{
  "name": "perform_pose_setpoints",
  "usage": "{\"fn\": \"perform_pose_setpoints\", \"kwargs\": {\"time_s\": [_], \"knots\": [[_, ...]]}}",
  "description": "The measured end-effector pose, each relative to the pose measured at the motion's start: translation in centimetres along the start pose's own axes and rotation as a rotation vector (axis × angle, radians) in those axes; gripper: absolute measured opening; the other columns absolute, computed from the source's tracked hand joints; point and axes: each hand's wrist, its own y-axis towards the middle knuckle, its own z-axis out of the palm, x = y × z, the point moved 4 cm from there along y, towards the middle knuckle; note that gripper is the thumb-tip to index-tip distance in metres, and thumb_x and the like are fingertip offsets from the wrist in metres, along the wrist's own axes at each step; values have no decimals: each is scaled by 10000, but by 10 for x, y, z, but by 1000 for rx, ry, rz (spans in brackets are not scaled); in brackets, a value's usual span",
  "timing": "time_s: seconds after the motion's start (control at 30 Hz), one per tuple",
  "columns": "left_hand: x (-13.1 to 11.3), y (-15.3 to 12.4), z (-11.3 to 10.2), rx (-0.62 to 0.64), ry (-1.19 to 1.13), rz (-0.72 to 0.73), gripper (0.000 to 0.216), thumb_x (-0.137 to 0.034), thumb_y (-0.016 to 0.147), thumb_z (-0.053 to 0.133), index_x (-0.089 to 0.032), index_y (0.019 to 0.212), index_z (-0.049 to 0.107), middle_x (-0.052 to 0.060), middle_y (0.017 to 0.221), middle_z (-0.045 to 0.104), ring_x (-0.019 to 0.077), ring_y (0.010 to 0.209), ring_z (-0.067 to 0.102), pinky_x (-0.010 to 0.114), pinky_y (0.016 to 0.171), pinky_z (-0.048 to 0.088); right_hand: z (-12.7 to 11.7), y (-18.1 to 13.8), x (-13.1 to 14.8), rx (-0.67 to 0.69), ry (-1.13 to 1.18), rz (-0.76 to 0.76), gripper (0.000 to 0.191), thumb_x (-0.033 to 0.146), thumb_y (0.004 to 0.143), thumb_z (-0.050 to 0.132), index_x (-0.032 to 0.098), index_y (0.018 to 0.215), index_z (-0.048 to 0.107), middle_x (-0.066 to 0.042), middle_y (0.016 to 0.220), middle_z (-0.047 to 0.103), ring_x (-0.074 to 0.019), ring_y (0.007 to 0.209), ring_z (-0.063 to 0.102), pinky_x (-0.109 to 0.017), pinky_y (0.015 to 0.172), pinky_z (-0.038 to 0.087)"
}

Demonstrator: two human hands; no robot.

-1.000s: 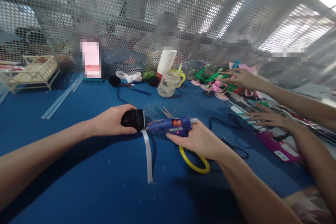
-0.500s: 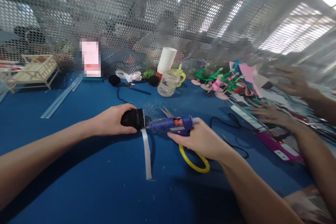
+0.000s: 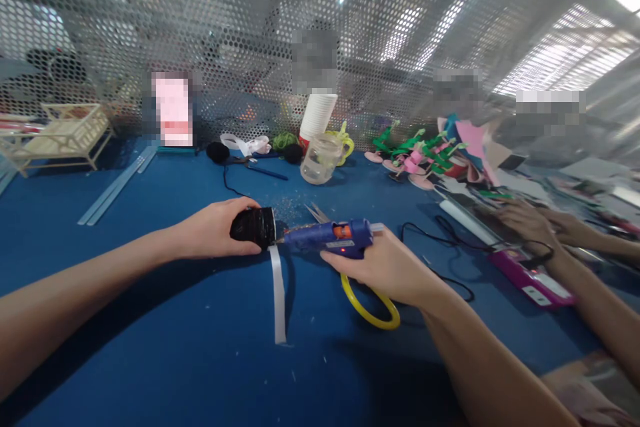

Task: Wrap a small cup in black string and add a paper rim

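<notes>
My left hand (image 3: 213,230) is wrapped round a small black cylinder (image 3: 254,227) lying on its side on the blue table (image 3: 150,333). A white ribbon strip (image 3: 278,303) hangs from the cylinder's open end and trails toward me. My right hand (image 3: 385,267) grips a blue hot glue gun (image 3: 330,237), its nozzle pointing left at the cylinder's rim where the ribbon meets it. Scissors with a yellow handle (image 3: 367,307) lie under my right hand.
Another person's two hands (image 3: 540,227) rest on a pile of coloured sheets at the right, beside a pink phone (image 3: 530,277). At the back stand a clear jar (image 3: 320,159), white cups (image 3: 317,113), pink-green craft flowers (image 3: 415,157), a miniature wooden bed (image 3: 63,137) and a perforated metal screen (image 3: 250,27).
My hands, the cylinder and the glue gun have barely moved. The other person's far hand has drawn back from the craft flowers and come down next to their other hand.
</notes>
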Motion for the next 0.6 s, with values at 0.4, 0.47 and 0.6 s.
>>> {"fn": "perform_pose_setpoints", "kwargs": {"time_s": [0.4,0.47,0.6], "knots": [[-1,1,0,-8,-3,31,517,-384,639,606,-154,1081,467,65,1022,579,204,909,551,293,774,413,0,1,0,-114,265,163,221,236,698,541,181,515,430,60,451,406,-74,421,344,-213,434,335],[-1,0,0,-7,1,35,517,-384,638,606,-153,1079,466,66,1021,578,205,909,550,294,772,413,2,1,-2,-113,281,180,246,253,698,544,184,506,407,63,439,389,-72,411,334,-217,426,325],[0,0,0,-11,-2,42,519,-393,638,604,-157,1078,462,62,1019,576,203,908,549,296,772,414,4,1,-5,-115,304,210,258,277,686,547,189,505,385,61,433,373,-75,408,331,-221,413,311]]}}
